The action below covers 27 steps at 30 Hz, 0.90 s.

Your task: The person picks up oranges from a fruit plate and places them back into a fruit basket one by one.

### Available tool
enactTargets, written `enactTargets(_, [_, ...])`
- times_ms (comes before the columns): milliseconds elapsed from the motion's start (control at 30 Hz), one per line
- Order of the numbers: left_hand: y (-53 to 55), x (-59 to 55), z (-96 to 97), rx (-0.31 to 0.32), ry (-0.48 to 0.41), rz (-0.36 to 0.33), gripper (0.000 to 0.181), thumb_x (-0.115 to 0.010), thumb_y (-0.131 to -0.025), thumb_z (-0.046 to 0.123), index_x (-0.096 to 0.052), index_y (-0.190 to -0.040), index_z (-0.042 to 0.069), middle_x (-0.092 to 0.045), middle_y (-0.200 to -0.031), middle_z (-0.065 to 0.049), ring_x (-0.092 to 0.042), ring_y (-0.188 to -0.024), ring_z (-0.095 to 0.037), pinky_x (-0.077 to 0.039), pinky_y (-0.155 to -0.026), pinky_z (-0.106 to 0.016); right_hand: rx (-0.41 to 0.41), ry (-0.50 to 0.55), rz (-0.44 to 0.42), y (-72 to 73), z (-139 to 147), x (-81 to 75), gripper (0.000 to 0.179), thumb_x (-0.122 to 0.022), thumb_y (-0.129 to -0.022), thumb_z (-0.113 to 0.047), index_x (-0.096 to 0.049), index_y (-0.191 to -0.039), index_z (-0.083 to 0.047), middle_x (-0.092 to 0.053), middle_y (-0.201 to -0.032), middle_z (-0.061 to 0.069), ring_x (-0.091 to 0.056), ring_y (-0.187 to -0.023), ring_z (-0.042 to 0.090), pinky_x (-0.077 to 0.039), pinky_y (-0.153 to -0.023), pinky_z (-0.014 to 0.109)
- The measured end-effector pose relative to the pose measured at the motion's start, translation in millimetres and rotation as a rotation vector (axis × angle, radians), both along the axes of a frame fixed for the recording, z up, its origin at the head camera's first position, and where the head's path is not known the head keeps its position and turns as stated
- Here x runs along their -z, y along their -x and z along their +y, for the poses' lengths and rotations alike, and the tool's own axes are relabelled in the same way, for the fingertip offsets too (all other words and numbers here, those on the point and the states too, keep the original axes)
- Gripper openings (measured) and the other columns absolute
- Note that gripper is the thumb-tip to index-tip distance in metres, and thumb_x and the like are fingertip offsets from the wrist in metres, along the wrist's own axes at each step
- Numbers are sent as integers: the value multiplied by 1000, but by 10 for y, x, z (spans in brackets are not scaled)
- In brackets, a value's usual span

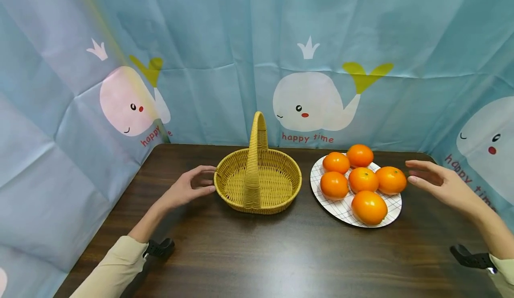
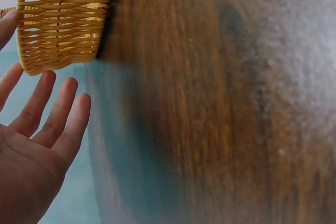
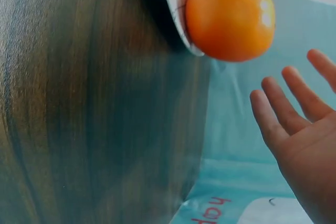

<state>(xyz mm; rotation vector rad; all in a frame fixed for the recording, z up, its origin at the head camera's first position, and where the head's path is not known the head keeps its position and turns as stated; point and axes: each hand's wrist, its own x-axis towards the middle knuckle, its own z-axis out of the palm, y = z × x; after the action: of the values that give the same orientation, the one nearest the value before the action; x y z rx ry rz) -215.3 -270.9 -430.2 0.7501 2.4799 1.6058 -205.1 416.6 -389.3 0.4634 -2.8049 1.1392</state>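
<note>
A yellow woven basket [image 1: 277,204] with a tall arched handle stands upright on the table. My left hand [image 1: 188,186] is at the basket's left side, fingers fairly straight and spread. Its fingertips reach the rim; whether they touch it, I cannot tell. In the left wrist view the basket [image 2: 63,30] is just beyond those fingers. Several oranges [image 1: 363,180] lie on a white plate [image 1: 339,206] with a thin grid pattern. To the right of the plate my right hand [image 1: 441,184] holds nothing, its relaxed fingers close to the rightmost orange [image 3: 231,19].
Everything stands on a dark wooden table [image 1: 257,253]. A light blue curtain [image 1: 225,66] printed with whales hangs close behind the table and along its sides. Each wrist wears a black strap [image 1: 158,248].
</note>
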Motion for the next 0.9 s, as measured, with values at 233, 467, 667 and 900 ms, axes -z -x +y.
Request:
enactTargets(233, [-32, -33, 13, -23, 54, 5, 54, -72, -97, 12, -50, -145, 1, -50, -144, -21, -61, -117, -43, -57, -88, -33, -52, 18, -37, 22, 132, 122, 69, -67, -99, -10, -32, -159, -10, -39, -151, 14, -43, -116, -9, -46, -81, 8])
enactTargets(467, [-30, -62, 72, -27, 85, 25, 55, -73, -96, 13, -50, -144, 0, -50, -143, -21, -63, -116, -38, -57, -89, -38, -117, 34, -128, 55, 168, 207, 83, -66, -98, -7, -18, -164, -18, -25, -157, 28, -41, -129, 16, -43, -87, 9])
enactTargets(667, [-25, -21, 89, -36, 83, 22, 57, -74, -96, 13, -49, -145, 0, -50, -143, -23, -61, -116, -42, -58, -87, -39, -137, 90, -112, 111, 127, 255, 88, -71, -93, 0, -22, -163, -18, -32, -156, 11, -43, -130, 11, -43, -90, 10])
enactTargets(900, [-9, -20, 106, -48, 88, 23, 58, -75, -95, 15, -49, -145, 1, -51, -142, -20, -62, -115, -41, -58, -85, -35, -161, 118, -67, 172, 80, 268, 93, -78, -84, 8, -30, -161, -14, -36, -152, -15, -45, -124, -7, -43, -92, 10])
